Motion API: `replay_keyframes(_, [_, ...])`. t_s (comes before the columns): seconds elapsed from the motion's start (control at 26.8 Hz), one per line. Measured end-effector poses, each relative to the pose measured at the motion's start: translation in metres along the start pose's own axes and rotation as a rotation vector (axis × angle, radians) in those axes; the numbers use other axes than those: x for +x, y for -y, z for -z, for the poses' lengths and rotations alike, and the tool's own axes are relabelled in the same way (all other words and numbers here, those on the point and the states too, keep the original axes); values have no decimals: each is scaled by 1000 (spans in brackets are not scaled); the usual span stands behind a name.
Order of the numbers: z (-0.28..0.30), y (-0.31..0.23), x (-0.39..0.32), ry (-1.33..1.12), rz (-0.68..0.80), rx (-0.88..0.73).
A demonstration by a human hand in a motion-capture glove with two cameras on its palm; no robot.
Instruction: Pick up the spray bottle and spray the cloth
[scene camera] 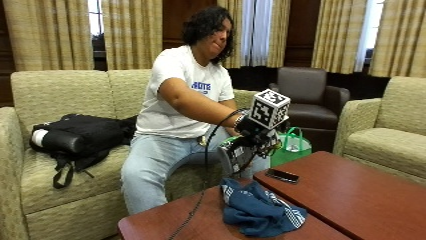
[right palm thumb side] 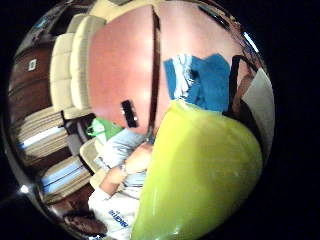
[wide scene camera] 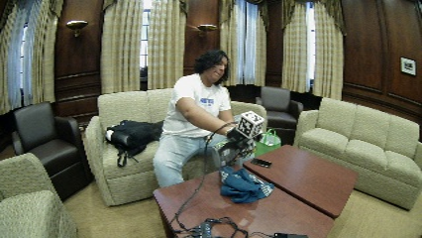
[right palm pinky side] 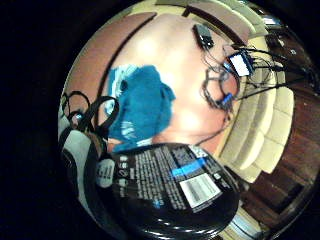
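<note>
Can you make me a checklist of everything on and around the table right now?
Surface: two reddish-brown tables side by side with a narrow gap between them.
Job's things: spray bottle held above the table edge, over the crumpled blue cloth lying on the near table.
Clutter: a black phone on the far table; small devices at the near table's end.
Hands: gloved right hand grips the spray bottle; the other hand is not clearly seen.
Cables: a black cable runs from the hand down across the near table; tangled wires by the devices.
Surroundings: beige sofas, a black bag on the sofa, a green bag on the floor, curtains.
</note>
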State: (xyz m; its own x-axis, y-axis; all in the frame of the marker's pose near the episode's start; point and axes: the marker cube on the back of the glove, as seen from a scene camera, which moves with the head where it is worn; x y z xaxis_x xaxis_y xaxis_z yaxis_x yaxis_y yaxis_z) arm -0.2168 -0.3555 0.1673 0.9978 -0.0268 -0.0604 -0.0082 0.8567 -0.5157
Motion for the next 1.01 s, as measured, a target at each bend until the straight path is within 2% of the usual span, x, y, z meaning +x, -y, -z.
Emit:
replay_keyframes(0.19, [21,16,-44,293,95,126])
replay_keyframes(0.37, [8,34,-95,542,158,212])
replay_keyframes(0.71, [-70,71,-144,908,177,357])
replay_keyframes(1.01, [-142,85,-151,1057,128,495])
